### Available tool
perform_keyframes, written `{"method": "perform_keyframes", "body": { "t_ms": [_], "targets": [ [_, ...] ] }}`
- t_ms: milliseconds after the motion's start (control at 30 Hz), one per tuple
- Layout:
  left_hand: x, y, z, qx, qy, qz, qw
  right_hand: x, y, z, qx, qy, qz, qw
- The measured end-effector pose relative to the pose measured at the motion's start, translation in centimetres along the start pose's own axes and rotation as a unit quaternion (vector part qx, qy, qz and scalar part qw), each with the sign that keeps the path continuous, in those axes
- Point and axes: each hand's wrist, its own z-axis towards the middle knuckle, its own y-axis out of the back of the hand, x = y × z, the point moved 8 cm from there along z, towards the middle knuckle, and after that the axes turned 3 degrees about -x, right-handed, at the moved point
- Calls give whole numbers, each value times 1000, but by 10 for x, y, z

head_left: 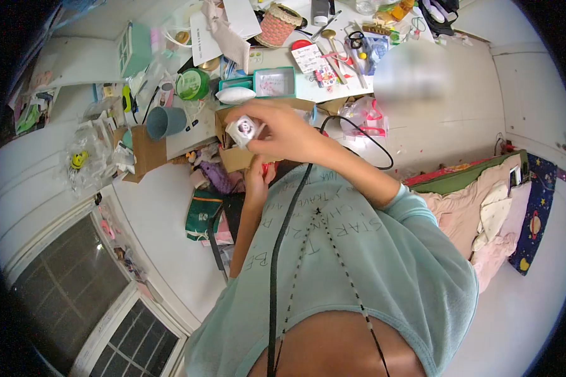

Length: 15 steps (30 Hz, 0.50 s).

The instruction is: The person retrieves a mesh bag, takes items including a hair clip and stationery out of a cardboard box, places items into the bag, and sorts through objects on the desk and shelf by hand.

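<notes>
My right hand (283,129) reaches across from the right with its fingers closed round a small white and clear squarish container (244,130). A round dark mark shows on the end facing me. Just below, close to my shirt, my left hand (256,181) is closed on a small red thing (268,168), mostly hidden by the fingers. An open cardboard box (234,159) stands at the table's near edge, partly behind my right hand. Beyond it lies a white oval object (236,95) beside a teal-rimmed tray (275,82).
A green round tub (192,84) and a blue-grey cup (165,122) stand to the left. A woven pink basket (278,25), scissors (343,61) and papers crowd the table's back. A black cable (374,141) loops on the right. A bed (459,207) lies further right.
</notes>
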Motion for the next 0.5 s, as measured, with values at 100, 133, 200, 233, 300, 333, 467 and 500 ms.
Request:
{"method": "perform_keyframes", "body": {
  "t_ms": [100,133,200,233,300,333,467,500],
  "targets": [
    [-12,-8,-9,-34,19,2,999,-56,-24,0,37,-2,-109,993],
    [-13,-7,-11,-48,27,9,998,-77,-30,-1,49,-11,-143,988],
    [-12,-4,-9,-39,8,9,999,-83,-46,-6,131,54,-182,973],
    [-10,-2,-8,-34,-1,8,999,-71,-49,-9,147,95,-188,966],
    [-4,2,-9,-24,16,-11,1000,-53,-51,-15,166,119,-191,960],
    [-1,2,-10,-19,25,-21,999,-41,-48,-18,172,103,-186,962],
    [-5,-2,-13,16,29,-63,997,-23,-34,-17,135,74,-206,966],
    [-8,-4,-14,23,25,-57,998,-22,-23,-15,78,76,-186,976]
  ]
}}
